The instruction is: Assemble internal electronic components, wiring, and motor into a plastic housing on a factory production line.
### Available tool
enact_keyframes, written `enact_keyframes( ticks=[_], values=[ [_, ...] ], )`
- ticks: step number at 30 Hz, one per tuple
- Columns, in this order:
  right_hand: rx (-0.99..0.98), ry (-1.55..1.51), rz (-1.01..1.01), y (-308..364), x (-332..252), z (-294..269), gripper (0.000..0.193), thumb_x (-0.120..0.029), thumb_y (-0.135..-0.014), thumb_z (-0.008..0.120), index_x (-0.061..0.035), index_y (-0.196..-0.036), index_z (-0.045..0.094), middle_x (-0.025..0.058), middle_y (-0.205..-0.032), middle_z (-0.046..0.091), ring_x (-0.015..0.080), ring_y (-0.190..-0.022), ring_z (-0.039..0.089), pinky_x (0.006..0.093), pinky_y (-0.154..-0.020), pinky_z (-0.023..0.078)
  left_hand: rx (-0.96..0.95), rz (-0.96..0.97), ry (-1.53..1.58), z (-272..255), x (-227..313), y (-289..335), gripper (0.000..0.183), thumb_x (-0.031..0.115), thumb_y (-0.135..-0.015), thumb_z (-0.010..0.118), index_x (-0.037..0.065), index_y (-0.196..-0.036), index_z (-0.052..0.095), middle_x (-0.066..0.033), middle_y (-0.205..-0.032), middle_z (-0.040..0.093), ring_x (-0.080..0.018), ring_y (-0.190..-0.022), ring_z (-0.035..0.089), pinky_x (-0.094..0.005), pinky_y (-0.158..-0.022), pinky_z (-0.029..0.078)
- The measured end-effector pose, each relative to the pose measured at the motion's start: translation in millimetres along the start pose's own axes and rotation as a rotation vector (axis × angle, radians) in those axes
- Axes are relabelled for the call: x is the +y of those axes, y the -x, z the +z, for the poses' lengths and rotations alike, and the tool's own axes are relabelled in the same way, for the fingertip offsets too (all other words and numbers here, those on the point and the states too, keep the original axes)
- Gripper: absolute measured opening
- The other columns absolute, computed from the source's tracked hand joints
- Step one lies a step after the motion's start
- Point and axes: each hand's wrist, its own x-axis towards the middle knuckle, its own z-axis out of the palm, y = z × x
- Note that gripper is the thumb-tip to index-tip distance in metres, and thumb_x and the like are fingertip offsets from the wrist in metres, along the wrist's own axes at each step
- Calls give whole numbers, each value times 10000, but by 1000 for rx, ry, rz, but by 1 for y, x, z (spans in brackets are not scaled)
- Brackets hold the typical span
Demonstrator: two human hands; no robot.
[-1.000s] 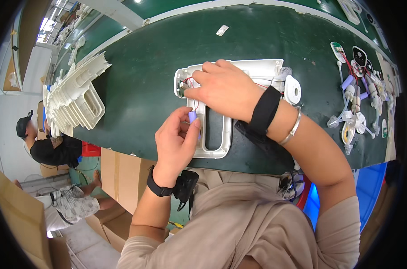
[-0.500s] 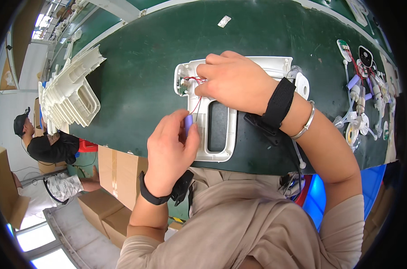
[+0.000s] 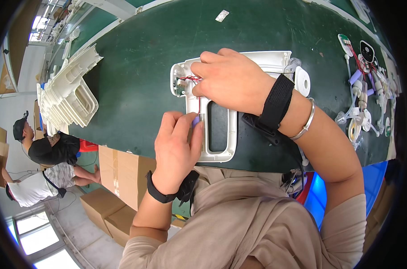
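Observation:
A white plastic housing half [image 3: 232, 134] with a looped handle lies on the green table in front of me. My left hand [image 3: 176, 141] pinches a small purple cylinder, apparently a battery cell [image 3: 195, 121], at the left side of the handle loop. A thin red wire runs from it up the housing. My right hand [image 3: 228, 80] reaches over the upper part of the shell, its fingers closed on red wires [image 3: 191, 78]. These lead to a small green circuit board [image 3: 179, 89] in the left end. The right fingertips are partly hidden inside the shell.
Stacked white housing shells [image 3: 71, 92] stand at the left. A white round part [image 3: 301, 81] with clear tubing sits against the housing's right end. Wired assemblies with purple cells [image 3: 357, 76] lie at the far right. Cardboard boxes [image 3: 123, 175] and two people are beyond the left edge.
My left hand has moved slightly right, bringing the purple cell down against the handle's left side. My right hand has shifted slightly left and up, still at the wires.

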Motion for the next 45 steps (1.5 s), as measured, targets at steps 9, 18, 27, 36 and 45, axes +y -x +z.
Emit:
enact_keyframes(
  ticks=[9, 18, 27, 36, 45],
  values=[
    [-86, 19, 13, -5, -3, -4, 85, -174, -704, 631, -139, -741, 699, -6, -838, 587, 171, -886, 566, 311, -712, 474, -46, 100, -45, 6, -12, -3, 344, 48, -837, 608, 24, -1180, 607, -174, -1196, 529, -277, -837, 569, -356, -735, 498],
    [86, 18, -17, -1, -7, -6, 144, -165, -730, 654, -121, -863, 687, 29, -916, 606, 209, -929, 589, 345, -809, 470, -125, 145, -148, 1, -11, -14, 332, 91, -852, 580, 52, -1179, 621, -147, -1119, 590, -327, -907, 562, -410, -794, 479],
    [93, -59, 594, 150, 22, -83, 347, 4, -751, 621, -54, -1091, 577, 155, -1211, 570, 336, -1088, 571, 385, -908, 484, -19, 301, 102, -67, 8, -54, 241, 110, -852, 637, 6, -1069, 636, -192, -1034, 634, -355, -964, 605, -380, -840, 489],
    [125, -204, 408, 142, 27, -70, 450, -93, -740, 707, -41, -1131, 489, 163, -1107, 563, 364, -1024, 563, 443, -849, 471, -165, 631, 77, 17, 89, -157, 182, 203, -871, 617, 39, -921, 676, -130, -860, 665, -317, -765, 627, -401, -673, 501],
    [260, 68, 447, 138, 31, -61, 96, -165, -832, 576, -78, -871, 574, 104, -745, 590, 289, -699, 604, 418, -649, 492, -475, 591, -37, 61, 77, -181, 303, 289, -895, 527, 38, -793, 663, -201, -776, 653, -396, -696, 626, -474, -656, 505]
  ],
)
